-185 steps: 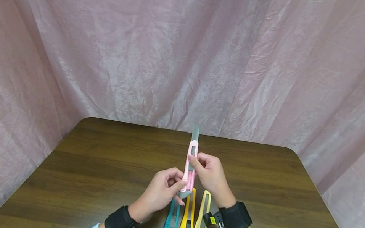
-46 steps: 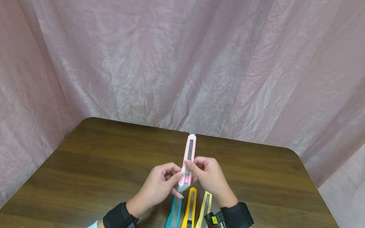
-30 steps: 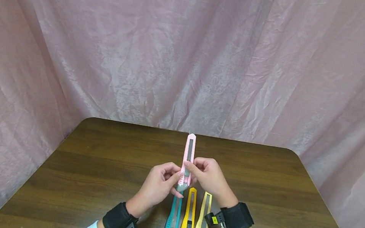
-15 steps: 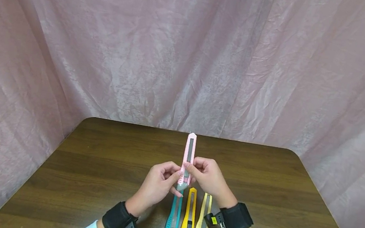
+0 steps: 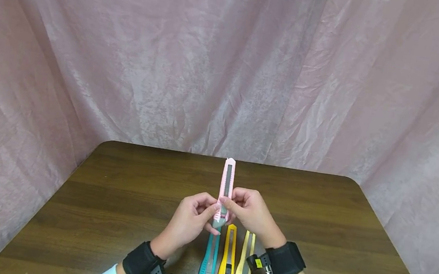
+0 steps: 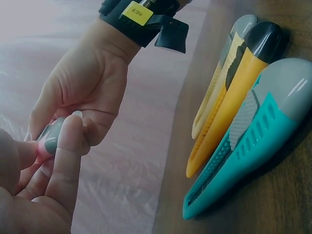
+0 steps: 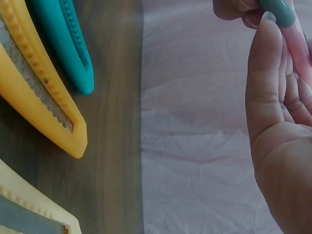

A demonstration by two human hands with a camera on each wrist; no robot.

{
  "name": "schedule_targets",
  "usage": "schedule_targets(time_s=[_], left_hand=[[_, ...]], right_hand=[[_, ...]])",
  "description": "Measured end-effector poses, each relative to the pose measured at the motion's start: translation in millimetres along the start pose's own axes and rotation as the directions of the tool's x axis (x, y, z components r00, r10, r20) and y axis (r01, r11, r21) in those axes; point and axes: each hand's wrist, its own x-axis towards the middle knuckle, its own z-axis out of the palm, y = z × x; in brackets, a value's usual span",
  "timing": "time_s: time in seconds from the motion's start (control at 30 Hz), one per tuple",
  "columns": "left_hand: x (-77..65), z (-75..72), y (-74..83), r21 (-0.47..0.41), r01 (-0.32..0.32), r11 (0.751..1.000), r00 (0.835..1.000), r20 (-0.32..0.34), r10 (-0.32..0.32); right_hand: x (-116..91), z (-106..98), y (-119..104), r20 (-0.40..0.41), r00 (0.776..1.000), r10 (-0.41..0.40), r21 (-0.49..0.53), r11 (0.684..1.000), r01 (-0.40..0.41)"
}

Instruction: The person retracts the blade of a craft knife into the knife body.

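Note:
Both hands hold a pink utility knife (image 5: 228,177) upright above the table, its nose pointing away from me. My left hand (image 5: 188,218) pinches its lower part near the grey end cap (image 6: 52,139), thumb in front. From the other side my right hand (image 5: 253,211) grips the body, the thumb lying on the grey slider low in the slot. Hardly any blade shows past the nose. Below the hands, a teal utility knife (image 5: 208,260), an orange-yellow one (image 5: 227,260) with a black end and a pale yellow one (image 5: 244,265) lie side by side.
The brown wooden table (image 5: 134,181) has rounded far corners. Behind it and at the sides hangs a pink curtain (image 5: 212,62). Each wrist wears a black strap (image 5: 285,261) with a small camera.
Six seconds ago a long blade stood out of the pink utility knife; it has slid back into the body as the right thumb moved the slider down. Lately the hands barely shift.

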Motion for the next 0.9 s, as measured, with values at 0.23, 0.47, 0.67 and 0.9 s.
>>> schedule_targets(time_s=[0.23,0.47,0.67,0.9], left_hand=[[-0.3,-0.5,-0.7,0.011,-0.005,1.000,1.000,0.007,0.005],[-0.2,0.1,-0.6,0.016,-0.003,1.000,1.000,0.010,0.003],[0.4,0.0,0.1,0.005,-0.007,1.000,1.000,0.012,0.007],[0.4,-1.3,2.1,0.001,-0.015,1.000,1.000,0.001,0.015]], right_hand=[[0.5,-1.4,0.2,0.019,0.999,0.037,-0.020,0.999,-0.037],[0.4,-3.8,0.9,0.067,0.997,0.048,-0.006,0.999,-0.047],[-0.6,-3.7,0.8,0.073,0.997,0.032,0.029,0.999,-0.035],[-0.3,-1.5,-1.8,0.067,0.997,0.049,0.051,0.997,-0.053]])
